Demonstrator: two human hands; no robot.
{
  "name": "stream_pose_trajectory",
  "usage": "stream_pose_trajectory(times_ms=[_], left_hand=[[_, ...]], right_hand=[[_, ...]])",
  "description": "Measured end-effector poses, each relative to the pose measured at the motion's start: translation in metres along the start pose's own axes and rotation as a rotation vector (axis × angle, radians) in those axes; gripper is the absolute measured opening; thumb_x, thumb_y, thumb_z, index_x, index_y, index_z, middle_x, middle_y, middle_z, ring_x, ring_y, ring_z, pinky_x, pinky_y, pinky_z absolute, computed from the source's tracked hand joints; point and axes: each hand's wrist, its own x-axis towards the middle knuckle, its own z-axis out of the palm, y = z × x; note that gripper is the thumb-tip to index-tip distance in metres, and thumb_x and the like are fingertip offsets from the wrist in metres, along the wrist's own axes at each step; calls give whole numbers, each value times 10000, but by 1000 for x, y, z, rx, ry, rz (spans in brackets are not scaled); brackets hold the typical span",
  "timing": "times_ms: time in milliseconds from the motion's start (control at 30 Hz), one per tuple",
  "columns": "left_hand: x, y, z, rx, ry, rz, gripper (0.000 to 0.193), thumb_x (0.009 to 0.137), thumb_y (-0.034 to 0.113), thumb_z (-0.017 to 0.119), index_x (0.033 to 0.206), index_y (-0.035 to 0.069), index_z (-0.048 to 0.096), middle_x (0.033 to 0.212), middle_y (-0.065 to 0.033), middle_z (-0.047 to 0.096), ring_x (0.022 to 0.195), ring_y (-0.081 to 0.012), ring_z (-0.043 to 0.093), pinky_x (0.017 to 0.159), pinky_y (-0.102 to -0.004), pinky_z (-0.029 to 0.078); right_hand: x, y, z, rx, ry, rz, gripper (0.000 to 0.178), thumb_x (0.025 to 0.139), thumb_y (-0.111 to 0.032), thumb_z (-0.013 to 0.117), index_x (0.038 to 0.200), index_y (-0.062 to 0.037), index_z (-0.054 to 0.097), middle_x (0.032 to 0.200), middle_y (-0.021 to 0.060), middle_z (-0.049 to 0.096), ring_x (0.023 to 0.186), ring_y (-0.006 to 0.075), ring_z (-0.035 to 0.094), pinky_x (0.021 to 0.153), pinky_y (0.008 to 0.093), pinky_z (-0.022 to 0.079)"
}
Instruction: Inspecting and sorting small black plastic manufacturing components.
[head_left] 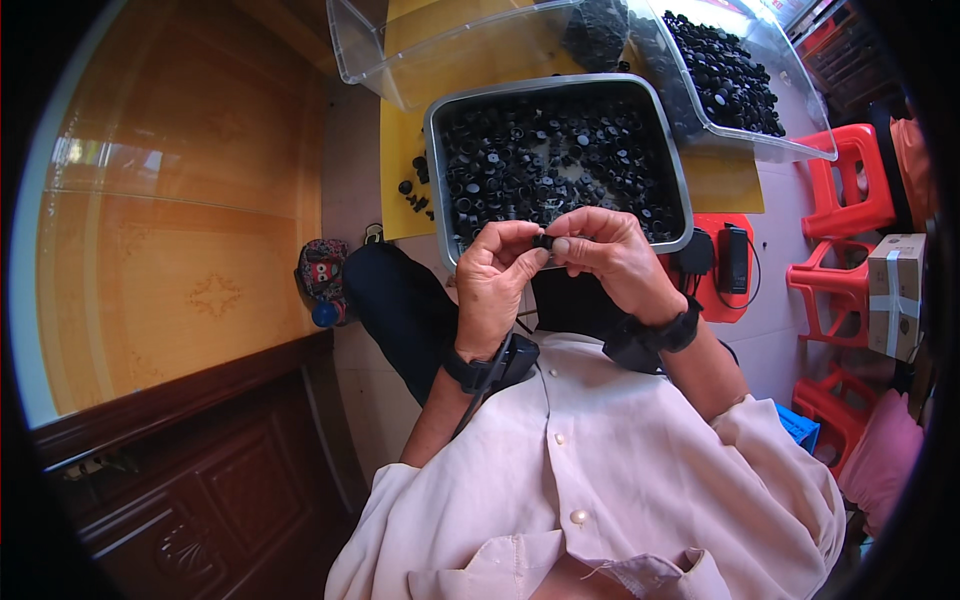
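Observation:
Both hands meet above the near edge of a rectangular metal tray [434, 165]. Between the fingertips is a small black plastic part [543, 241], mostly covered by the fingers. My left hand [490, 285] pinches it from the left with thumb and forefinger. From the right, my right hand [622, 262] pinches the same part. Inside the tray lie many loose black round caps [520, 160], some showing a pale disc. Each wrist wears a black strap with a box on it.
Behind the tray stand a clear plastic bin [362, 62] and another clear bin [765, 145] holding black caps [715, 75]. A yellow sheet [398, 120] carries loose parts left of the tray. To the right are red stools [855, 180], a black adapter [734, 262] and a cardboard box [893, 310].

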Motion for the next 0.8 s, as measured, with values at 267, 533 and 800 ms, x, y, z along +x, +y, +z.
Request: stream_pose_trajectory(times_ms=[267,533,800], left_hand=[[3,-3,7,0,40,64,331,795,-79,643,1096,7,533,941,-69,629,842,-107,611,792,-235,521],[0,3,1,239,1,101,422,769,-73,670,1153,36,535,956,-56,638,847,-107,608,796,-228,509],[-1,5,-5,315,-38,174,443,746,-62,696,1147,58,552,937,-47,641,845,-97,603,788,-229,507]], right_hand=[[3,5,-3,80,39,-2,123,826,-99,678,911,-15,653,796,13,629,699,61,563,649,199,479],[8,-1,-13,181,-146,152,115,830,-88,672,896,-17,611,787,23,604,705,85,559,662,210,472],[9,-7,-11,132,-197,204,100,834,-76,663,888,-27,595,794,22,596,709,85,565,661,205,477]])
